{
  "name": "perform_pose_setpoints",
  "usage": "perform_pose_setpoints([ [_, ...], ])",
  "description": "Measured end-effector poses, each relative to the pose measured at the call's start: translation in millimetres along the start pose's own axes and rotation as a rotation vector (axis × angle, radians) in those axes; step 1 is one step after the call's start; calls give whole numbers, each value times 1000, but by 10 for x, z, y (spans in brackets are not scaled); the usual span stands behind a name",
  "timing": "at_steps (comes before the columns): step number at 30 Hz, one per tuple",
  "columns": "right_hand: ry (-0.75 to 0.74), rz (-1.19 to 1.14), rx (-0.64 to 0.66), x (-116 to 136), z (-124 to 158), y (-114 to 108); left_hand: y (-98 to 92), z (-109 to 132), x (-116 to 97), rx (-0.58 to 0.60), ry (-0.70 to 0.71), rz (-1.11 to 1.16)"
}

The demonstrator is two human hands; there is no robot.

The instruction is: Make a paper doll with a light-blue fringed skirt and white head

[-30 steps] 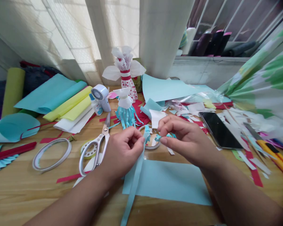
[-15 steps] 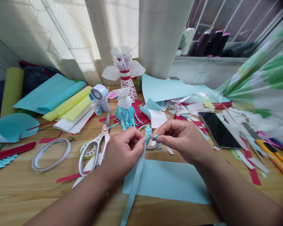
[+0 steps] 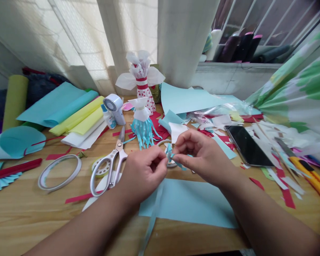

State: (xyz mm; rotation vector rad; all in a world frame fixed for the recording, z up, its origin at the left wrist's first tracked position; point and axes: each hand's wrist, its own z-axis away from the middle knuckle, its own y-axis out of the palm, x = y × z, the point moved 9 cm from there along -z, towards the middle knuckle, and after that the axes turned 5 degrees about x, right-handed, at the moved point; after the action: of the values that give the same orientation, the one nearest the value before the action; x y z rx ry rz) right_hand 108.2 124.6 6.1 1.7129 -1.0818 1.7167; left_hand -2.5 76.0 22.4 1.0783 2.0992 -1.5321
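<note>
My left hand (image 3: 146, 169) is closed, pinching a long light-blue paper strip (image 3: 155, 209) that hangs down toward the table's front edge. Facing it, my right hand (image 3: 199, 156) pinches the curled, cut upper end of the blue paper (image 3: 179, 164) between thumb and finger. Under both hands lies a flat light-blue paper sheet (image 3: 191, 202). Just behind the fingertips is a tape roll (image 3: 163, 143), partly hidden. Beyond stand a small figure with a blue fringed skirt (image 3: 143, 128) and a white paper doll in a red-patterned skirt (image 3: 142, 85).
Scissors (image 3: 114, 160) and a large tape ring (image 3: 60, 172) lie on the left, near rolled coloured papers (image 3: 69, 113), a glue bottle (image 3: 109, 119) and a handheld fan (image 3: 115, 106). At right are a phone (image 3: 249, 145), a yellow cutter (image 3: 309, 174) and paper scraps.
My right hand has moved slightly left and closer to my left hand at the strip's upper end. The strip's hanging part has shifted slightly and looks blurred and narrower.
</note>
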Motion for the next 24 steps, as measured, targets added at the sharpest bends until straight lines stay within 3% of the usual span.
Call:
perform_pose_setpoints([
  [7,-3,45,25,-7,-7,34,35,19,-87,9,96,-132],
  [24,-4,192,-17,-12,5,5,-15,24,-170,-80,180,-103],
])
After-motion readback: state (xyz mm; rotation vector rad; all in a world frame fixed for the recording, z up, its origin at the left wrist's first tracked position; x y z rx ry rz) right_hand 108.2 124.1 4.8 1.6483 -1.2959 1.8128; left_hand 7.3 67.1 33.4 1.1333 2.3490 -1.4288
